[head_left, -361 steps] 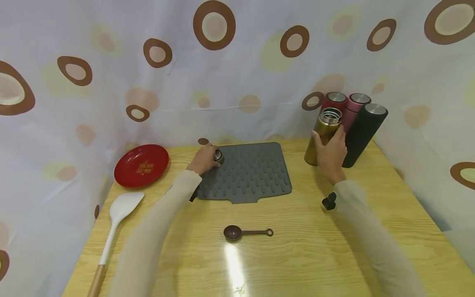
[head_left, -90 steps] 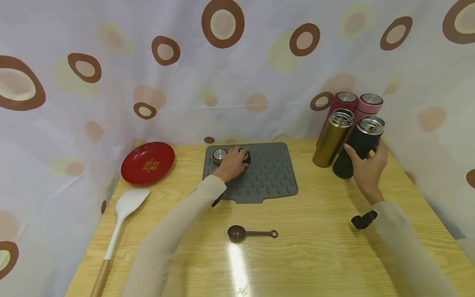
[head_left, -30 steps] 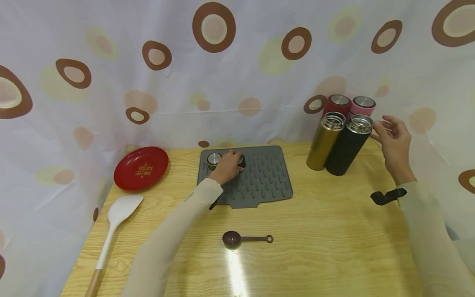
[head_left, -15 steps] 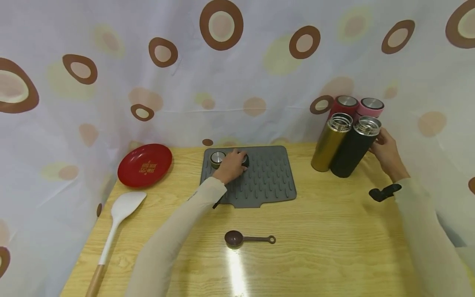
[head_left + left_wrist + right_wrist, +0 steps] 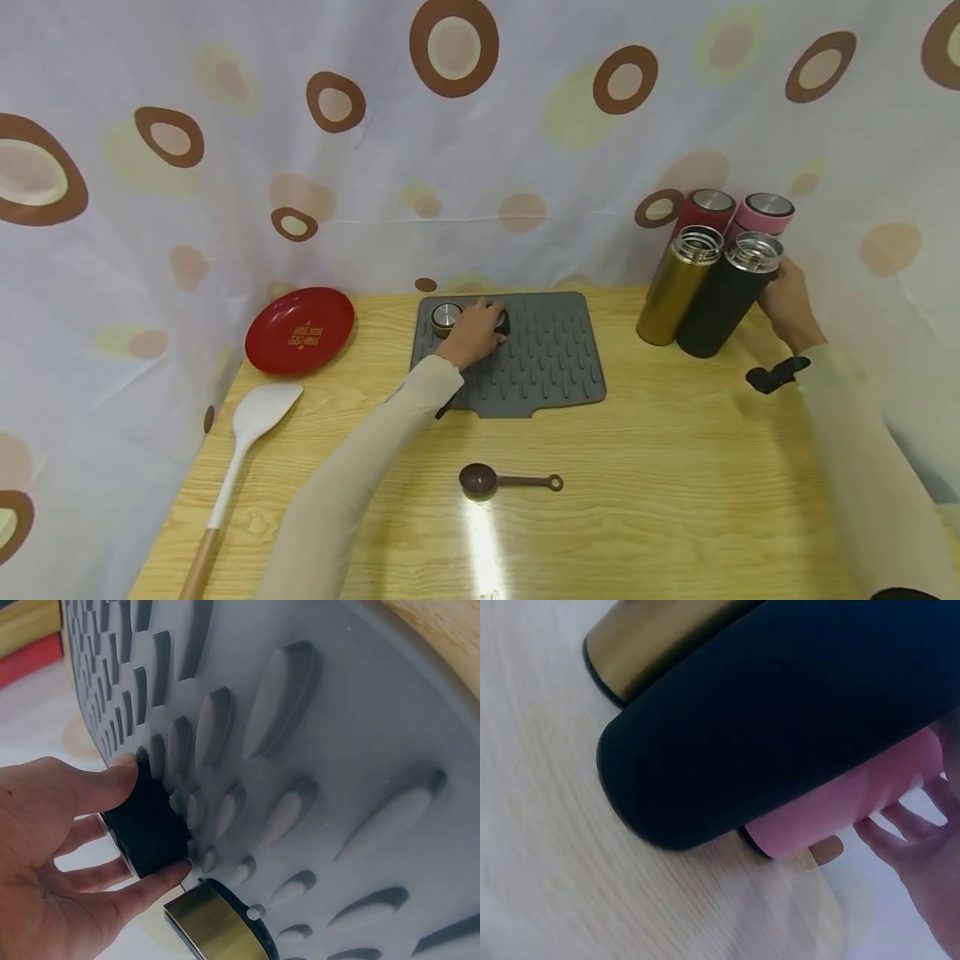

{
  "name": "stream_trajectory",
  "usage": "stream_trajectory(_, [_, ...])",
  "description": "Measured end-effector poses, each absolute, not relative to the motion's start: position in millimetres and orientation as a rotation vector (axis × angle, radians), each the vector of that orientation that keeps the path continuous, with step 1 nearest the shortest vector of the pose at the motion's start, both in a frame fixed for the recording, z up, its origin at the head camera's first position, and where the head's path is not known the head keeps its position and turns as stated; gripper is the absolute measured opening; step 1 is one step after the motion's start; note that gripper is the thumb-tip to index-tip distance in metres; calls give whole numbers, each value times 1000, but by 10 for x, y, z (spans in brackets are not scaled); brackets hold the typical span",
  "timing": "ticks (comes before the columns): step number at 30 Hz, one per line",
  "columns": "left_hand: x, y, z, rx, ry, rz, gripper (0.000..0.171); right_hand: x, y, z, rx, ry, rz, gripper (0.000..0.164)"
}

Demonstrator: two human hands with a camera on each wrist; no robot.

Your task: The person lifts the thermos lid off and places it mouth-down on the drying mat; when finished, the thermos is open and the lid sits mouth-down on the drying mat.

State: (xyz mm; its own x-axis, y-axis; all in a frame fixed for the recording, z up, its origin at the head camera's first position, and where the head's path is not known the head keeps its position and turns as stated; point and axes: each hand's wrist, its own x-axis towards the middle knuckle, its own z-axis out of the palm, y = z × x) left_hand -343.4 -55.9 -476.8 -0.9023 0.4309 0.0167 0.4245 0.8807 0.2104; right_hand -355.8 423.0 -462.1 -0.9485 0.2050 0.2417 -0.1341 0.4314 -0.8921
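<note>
In the head view, my left hand (image 5: 471,337) is covering part of the black cap (image 5: 505,323) on the grey mat (image 5: 555,367), the gold cap (image 5: 446,315) lying just left of my left fingers (image 5: 482,315); my right hand (image 5: 789,304) is showing partly behind the uncapped black flask (image 5: 723,304). From the left wrist, my left fingers are pinching the black cap. From the right wrist, my right fingers (image 5: 877,841) are touching the pink flask (image 5: 840,806), though I cannot tell whether they are gripping it.

Looks forward and down from head over yellow wooden desk (image 5: 637,500); from wrists, peers closely at ridged grey mat (image 5: 360,712) (left) and black cylindrical bottle (image 5: 750,742) (right), sharing both with head.
</note>
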Motion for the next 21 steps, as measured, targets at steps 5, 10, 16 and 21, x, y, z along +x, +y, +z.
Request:
stream_trajectory(5, [-3444,-546,-4763,681,2996,319,57,-3416,4172,-4428,-92,-2277,1513,43])
stream_trajectory(10, [-3467,-566,-4765,678,2959,342,58,-3328,4191,-4219,-162,-2248,1340,53])
stream_trajectory(16, [-3482,-601,-4727,724,2948,404,59,-3183,4158,-3775,-167,-2103,1278,69])
stream_trajectory(21, [-3420,-596,-4691,720,2938,441,63,-2972,3976,-3389,-103,-2029,1174,69])
